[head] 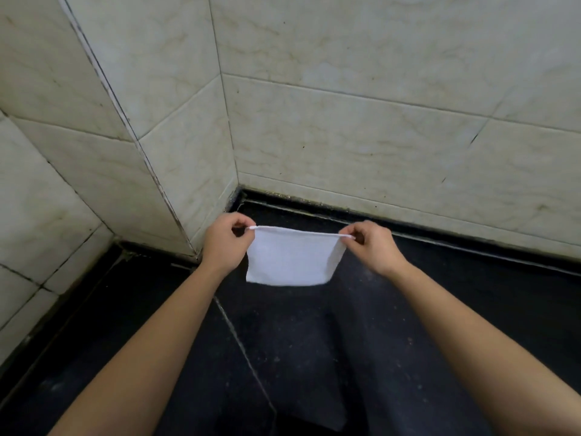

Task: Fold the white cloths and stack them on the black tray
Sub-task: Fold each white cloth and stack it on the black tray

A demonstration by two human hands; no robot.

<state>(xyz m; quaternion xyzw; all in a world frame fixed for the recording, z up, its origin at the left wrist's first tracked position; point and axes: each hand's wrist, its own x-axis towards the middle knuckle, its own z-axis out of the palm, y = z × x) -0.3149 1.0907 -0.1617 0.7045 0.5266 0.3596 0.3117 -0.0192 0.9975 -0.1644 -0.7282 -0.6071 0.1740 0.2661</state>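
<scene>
A small white cloth (292, 258) hangs in the air above a dark countertop. Its top edge is stretched level between my two hands. My left hand (224, 243) pinches the upper left corner between thumb and fingers. My right hand (372, 247) pinches the upper right corner the same way. The lower edge of the cloth hangs free and curls slightly at the right. No black tray and no other cloths appear in this view.
The black speckled countertop (301, 350) runs under my arms, with a thin seam line (242, 344) crossing it. Pale marbled wall tiles (377, 136) rise right behind the cloth, and a tiled corner column (176, 171) juts out at the left.
</scene>
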